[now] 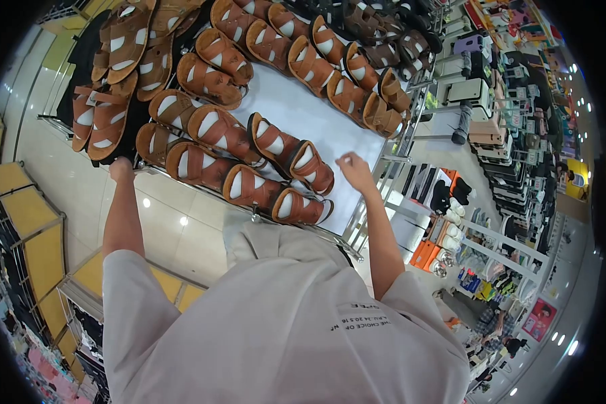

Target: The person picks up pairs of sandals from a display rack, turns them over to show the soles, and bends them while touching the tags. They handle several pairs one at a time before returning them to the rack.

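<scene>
My left hand point(121, 170) is at the rack's near left corner, against the lower edge of a black surface point(104, 160) that bears brown sandals point(109, 121). Its fingers are mostly hidden, so its grip cannot be made out. Over the white shelf point(296, 101), my right hand point(355, 170) hovers with loosely bent fingers and nothing in it. Just left of it lies a brown strapped sandal point(311, 166), apart from the fingers. Two rows of similar sandals point(212, 128) with white filling line the near side; more brown sandals point(310, 64) stand along the far side.
Metal rails point(390, 158) frame the shelf. Dark sandals point(377, 27) crowd its far right end. Orange shoeboxes point(427, 254) and white shoes point(453, 232) stand on the right, near stacked goods point(505, 148). Yellow-panelled racks point(34, 215) are at left, and people point(495, 323) appear far right.
</scene>
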The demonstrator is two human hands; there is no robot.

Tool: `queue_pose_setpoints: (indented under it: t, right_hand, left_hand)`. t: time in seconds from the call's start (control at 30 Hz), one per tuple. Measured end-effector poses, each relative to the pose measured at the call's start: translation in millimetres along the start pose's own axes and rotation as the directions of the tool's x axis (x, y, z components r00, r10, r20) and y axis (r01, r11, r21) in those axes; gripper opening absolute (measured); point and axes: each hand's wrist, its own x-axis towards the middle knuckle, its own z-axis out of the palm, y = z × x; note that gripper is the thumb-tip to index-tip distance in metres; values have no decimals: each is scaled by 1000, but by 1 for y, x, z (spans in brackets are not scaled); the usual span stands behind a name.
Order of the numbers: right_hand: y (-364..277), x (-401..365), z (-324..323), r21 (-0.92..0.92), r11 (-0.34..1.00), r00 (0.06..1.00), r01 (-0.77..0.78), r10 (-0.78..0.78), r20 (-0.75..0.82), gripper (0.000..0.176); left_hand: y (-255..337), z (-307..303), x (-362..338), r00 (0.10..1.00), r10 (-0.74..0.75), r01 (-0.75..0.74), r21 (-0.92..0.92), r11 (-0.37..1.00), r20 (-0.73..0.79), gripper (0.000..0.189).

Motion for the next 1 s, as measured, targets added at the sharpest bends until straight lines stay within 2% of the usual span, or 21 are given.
queue_pose_setpoints:
  t: [0.03, 0.07, 0.13, 0.17, 0.23, 0.27, 0.3, 0.33, 0.37, 0.47, 0.5, 0.63, 0.73, 0.83, 0.93, 1.0]
  right_hand:
    - [-11, 12, 2, 118, 992, 999, 44, -44, -7, 48]
    - [-18, 30, 10, 258, 966, 997, 19, -39, 73, 47]
    - [-29, 64, 33, 512, 856, 971, -67, -62, 230, 46]
    - [-31, 78, 44, 570, 799, 925, -193, -44, 376, 49]
    - [-38, 99, 64, 602, 658, 765, -452, -61, 641, 55]
    - [-60, 91, 57, 581, 600, 704, -549, -42, 709, 66]
    - [-67, 97, 61, 497, 710, 629, -499, -98, 771, 71]
    - [-70, 98, 64, 409, 805, 542, -429, -133, 830, 77]
    - [-79, 93, 62, 366, 830, 553, -421, -85, 829, 82]
    - [-79, 87, 72, 497, 803, 625, -328, -210, 752, 77]
    - [-79, 84, 72, 507, 786, 641, -353, -192, 743, 71]
    - [-74, 79, 66, 529, 818, 667, -226, -266, 696, 58]
    - [-68, 80, 80, 495, 856, 721, -149, -248, 647, 58]
    - [-75, 84, 89, 350, 936, 730, -50, -205, 652, 60]
    - [-88, 73, 74, 177, 984, 772, -25, -94, 628, 57]
    - [-74, 77, 80, 210, 975, 861, 68, -163, 482, 55]
  left_hand:
    - [-10, 4, 21, 998, 59, -59, 73, 996, 0, 46]
    - [-13, 7, 24, 998, 66, -67, 88, 994, 11, 47]
    - [-14, 5, 29, 996, 80, -84, 121, 989, 33, 47]
    - [-12, 5, 22, 997, 74, -74, 65, 995, 1, 47]
    - [-10, 1, 12, 994, 109, -108, 124, 986, -6, 46]
    - [-10, 2, 15, 992, 126, -123, 155, 980, -8, 46]
    - [-13, 5, 25, 990, 135, -126, 235, 964, -25, 44]
    - [-7, 3, 17, 994, 107, -96, 217, 972, -38, 43]
    - [3, -1, -5, 996, 77, -65, 199, 978, -50, 43]
    - [1, 1, 0, 997, 35, -24, 157, 987, -66, 42]
    - [-2, 3, 6, 997, 38, -28, 149, 988, -65, 42]
    - [0, 3, 6, 996, -24, 30, 62, 998, -88, 42]
    - [-3, 3, 13, 995, 36, -20, 166, 986, -97, 42]
    - [2, 0, -3, 997, -4, 7, 41, 999, -74, 43]
    - [-2, 2, 8, 998, -10, 13, 45, 999, -65, 44]
    - [-4, 4, 17, 998, -22, 25, 51, 998, -64, 43]
